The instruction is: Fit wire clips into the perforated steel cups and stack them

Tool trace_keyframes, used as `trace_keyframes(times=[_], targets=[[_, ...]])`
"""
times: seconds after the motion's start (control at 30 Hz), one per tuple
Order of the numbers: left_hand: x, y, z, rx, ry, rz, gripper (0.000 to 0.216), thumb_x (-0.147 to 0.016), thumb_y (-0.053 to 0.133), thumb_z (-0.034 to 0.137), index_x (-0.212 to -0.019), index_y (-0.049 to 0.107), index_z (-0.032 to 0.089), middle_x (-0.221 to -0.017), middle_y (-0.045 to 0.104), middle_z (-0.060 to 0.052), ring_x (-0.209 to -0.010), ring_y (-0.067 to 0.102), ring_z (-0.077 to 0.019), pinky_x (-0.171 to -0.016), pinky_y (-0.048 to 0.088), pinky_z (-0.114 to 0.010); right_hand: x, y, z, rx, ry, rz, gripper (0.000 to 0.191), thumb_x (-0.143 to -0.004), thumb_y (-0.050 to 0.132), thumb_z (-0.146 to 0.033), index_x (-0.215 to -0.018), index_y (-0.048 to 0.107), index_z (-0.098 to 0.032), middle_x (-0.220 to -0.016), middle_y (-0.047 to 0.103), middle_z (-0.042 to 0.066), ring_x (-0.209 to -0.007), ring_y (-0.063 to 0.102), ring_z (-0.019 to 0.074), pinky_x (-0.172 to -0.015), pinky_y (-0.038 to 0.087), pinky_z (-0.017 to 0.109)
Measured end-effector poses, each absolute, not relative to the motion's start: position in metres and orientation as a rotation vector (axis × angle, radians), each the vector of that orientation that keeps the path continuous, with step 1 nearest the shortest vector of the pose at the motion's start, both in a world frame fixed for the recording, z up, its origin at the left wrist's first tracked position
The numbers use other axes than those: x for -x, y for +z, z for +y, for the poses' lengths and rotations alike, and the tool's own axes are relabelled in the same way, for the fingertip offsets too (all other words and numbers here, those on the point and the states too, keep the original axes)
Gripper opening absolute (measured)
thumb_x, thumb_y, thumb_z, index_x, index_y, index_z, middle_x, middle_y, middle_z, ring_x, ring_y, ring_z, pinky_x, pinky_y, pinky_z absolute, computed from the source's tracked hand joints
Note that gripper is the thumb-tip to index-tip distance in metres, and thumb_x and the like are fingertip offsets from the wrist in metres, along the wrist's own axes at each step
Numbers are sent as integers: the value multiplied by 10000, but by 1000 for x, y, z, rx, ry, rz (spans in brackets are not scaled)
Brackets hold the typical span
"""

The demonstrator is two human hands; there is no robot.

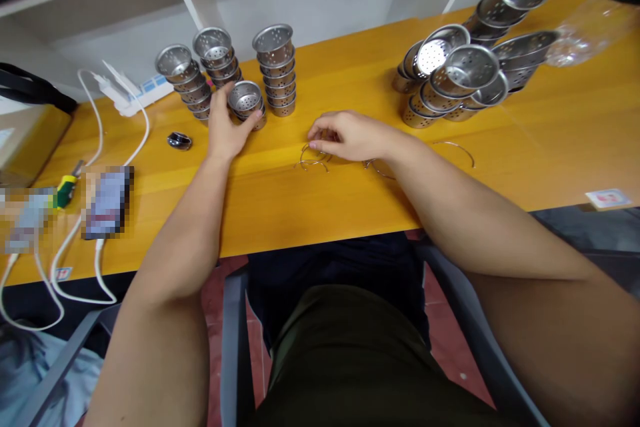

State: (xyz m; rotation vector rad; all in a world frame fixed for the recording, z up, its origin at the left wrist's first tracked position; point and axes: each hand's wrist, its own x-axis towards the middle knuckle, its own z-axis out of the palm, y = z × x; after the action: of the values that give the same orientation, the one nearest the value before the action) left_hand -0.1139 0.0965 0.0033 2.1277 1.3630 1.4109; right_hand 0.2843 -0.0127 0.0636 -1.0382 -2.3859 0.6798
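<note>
My left hand [226, 125] is wrapped round a short stack of perforated metal cups [246, 101], thumb on the right side and fingers on the left. The stack stands upright on the table. Taller stacks of the same cups rise close by: a left stack [186, 77], a middle stack [215, 53] behind the hand, and a right stack [277, 70]. To the right, my right hand [350, 135] hovers low with its fingers curled in a pinch. Its fingertips meet a curved metal wire [314, 161] on the tabletop. More thin wire [457, 147] lies beyond my right forearm.
Several more cup stacks [465, 73] crowd the right side, some leaning. A plastic bottle [590, 30] is beside them. On the left are a power strip [145, 95], white cables, a phone [107, 203], a screwdriver [66, 188] and a small dark shiny object [179, 141].
</note>
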Motion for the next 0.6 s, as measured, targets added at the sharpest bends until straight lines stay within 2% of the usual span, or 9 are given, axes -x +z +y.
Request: trace_keyframes(times=[0.1, 0.3, 0.4, 0.5, 0.6], targets=[[110, 5, 96, -2112, 1372, 1397, 1013, -821, 1132, 906, -1554, 743, 326, -1670, 787, -186, -1702, 712, -519, -1606, 441, -799, -283, 64, -14, 1036, 695, -2388, 242, -1152, 831, -462, -1241, 924, -258, -1136, 934, 119, -936, 813, 320, -952, 676, 484], [99, 11, 83, -2107, 1383, 1316, 1109, -907, 1108, 905, -1754, 614, 387, -1828, 747, -180, -1755, 724, -474, -1592, 496, -770, -282, 65, -14, 1037, 707, -2388, 234, -1152, 827, -438, -1237, 918, -239, -1109, 922, 121, -919, 805, 306, -948, 655, 468], [98, 12, 79, -2101, 1409, 1316, 1165, -890, 1043, 1033, -1736, 617, 354, -1798, 768, -203, -1727, 750, -478, -1571, 528, -765, -283, 67, -16, 1016, 692, -2366, 239, -1157, 829, -453, -1227, 920, -244, -1094, 922, 118, -928, 812, 313, -961, 664, 478], [100, 13, 79, -2084, 1422, 1339, 1133, -915, 895, 1156, -1661, 663, 337, -1757, 792, -200, -1706, 762, -474, -1558, 557, -739, -286, 74, -19, 987, 642, -2303, 313, -1174, 854, -577, -1225, 929, -277, -1101, 921, 106, -962, 820, 334, -991, 684, 505], [102, 14, 84, -2071, 1399, 1359, 1102, -905, 873, 1176, -1602, 698, 340, -1710, 816, -195, -1685, 760, -488, -1558, 550, -755, -291, 83, -24, 974, 562, -2213, 440, -1198, 833, -732, -1244, 935, -306, -1139, 913, 100, -986, 813, 343, -1004, 691, 522]])
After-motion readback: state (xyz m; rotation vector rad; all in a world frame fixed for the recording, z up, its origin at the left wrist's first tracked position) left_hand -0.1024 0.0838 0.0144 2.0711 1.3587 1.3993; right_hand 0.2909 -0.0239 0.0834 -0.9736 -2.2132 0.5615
